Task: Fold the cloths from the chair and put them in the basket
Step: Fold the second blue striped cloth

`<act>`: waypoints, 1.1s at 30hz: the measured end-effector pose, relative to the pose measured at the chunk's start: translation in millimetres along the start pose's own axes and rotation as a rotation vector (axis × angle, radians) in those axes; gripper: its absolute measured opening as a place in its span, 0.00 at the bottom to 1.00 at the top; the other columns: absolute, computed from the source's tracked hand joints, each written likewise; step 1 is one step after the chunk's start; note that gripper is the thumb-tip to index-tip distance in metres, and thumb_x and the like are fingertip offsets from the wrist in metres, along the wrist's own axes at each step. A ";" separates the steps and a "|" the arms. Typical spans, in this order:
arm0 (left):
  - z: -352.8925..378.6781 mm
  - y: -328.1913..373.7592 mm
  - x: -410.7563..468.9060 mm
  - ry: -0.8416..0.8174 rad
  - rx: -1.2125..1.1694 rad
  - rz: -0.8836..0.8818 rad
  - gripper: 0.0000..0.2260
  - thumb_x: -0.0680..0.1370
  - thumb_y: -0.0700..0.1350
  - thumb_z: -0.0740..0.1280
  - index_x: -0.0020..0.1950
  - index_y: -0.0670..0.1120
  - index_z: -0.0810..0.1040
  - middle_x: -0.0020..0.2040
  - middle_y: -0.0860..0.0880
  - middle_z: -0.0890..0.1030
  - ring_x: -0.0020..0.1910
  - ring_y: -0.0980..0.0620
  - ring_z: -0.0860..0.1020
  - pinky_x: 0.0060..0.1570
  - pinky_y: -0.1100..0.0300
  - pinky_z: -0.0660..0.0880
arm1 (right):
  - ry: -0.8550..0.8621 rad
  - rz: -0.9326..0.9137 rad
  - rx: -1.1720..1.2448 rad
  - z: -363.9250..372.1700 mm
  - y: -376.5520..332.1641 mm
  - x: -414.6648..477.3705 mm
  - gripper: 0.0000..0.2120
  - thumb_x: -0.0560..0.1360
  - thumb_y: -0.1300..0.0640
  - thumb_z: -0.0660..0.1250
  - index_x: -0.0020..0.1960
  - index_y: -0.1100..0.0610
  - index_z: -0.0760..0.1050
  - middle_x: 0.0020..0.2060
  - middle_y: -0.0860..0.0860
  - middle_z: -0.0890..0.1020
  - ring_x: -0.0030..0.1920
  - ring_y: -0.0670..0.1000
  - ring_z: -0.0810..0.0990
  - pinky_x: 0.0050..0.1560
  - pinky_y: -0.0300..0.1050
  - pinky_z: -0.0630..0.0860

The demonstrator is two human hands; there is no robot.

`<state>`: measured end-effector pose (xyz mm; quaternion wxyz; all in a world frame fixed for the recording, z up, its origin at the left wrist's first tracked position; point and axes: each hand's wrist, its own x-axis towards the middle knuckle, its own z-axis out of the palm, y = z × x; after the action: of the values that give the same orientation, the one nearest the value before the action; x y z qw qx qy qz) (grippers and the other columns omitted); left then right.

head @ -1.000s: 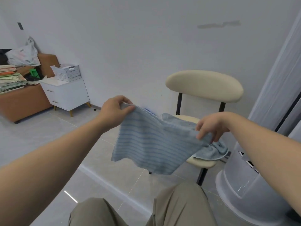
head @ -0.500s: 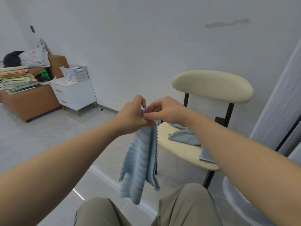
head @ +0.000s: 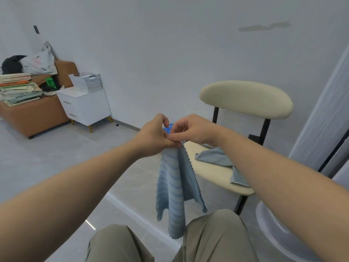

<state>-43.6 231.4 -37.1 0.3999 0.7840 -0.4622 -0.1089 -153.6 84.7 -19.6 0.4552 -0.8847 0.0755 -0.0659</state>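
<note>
The first fold is judged to be in hand: the striped blue cloth (head: pixel 173 186) is held doubled over at the centre of the frame. Its top corners are pinched together between the curled fingers and thumbs of the left hand (head: pixel 153 138) and the right hand (head: pixel 192 132), which touch each other. The rest of the cloth hangs free, down to the knees (head: pixel 213 229) at the bottom edge. A second fold is called for next: the hanging lower edge must be caught and raised, once the zigzag-cut side edges are lined up. A plain blue cloth (head: pixel 215 157) lies on the seat of the chair (head: pixel 245 99) at centre right, one end at the seat's edge. Open floor (head: pixel 56 157) is seen left of the hanging cloth, while the seat is close on its right. A white perforated basket (head: pixel 86 82) stands at upper left on a white cabinet (head: pixel 85 106), well apart from the hands; whether it is the one meant cannot be told.
</note>
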 end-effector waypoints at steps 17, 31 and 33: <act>4.6 -19.9 -26.5 -0.137 0.279 0.166 0.24 0.70 0.38 0.70 0.61 0.55 0.66 0.44 0.51 0.77 0.41 0.48 0.75 0.42 0.57 0.73 | 0.676 0.212 0.305 -39.6 21.2 4.9 0.10 0.83 0.54 0.60 0.43 0.54 0.69 0.34 0.50 0.71 0.28 0.47 0.70 0.25 0.41 0.62; -3.4 -40.2 -37.4 -0.202 0.618 0.078 0.09 0.79 0.43 0.62 0.41 0.41 0.75 0.43 0.47 0.74 0.42 0.47 0.72 0.41 0.56 0.66 | 0.964 0.209 0.409 -68.2 33.9 -8.3 0.12 0.85 0.56 0.55 0.42 0.55 0.66 0.35 0.54 0.76 0.26 0.47 0.76 0.29 0.39 0.77; -4.9 -45.4 -41.0 -0.214 0.653 0.064 0.10 0.79 0.45 0.62 0.42 0.41 0.76 0.45 0.48 0.73 0.43 0.48 0.72 0.42 0.58 0.66 | 1.006 0.213 0.409 -72.3 33.9 -10.2 0.12 0.85 0.57 0.55 0.42 0.55 0.65 0.35 0.54 0.76 0.27 0.47 0.76 0.29 0.39 0.77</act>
<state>-34.5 278.8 -75.0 0.0804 0.8397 -0.5365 -0.0242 -179.5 9.7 -6.0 0.5297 -0.6252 0.3586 -0.4472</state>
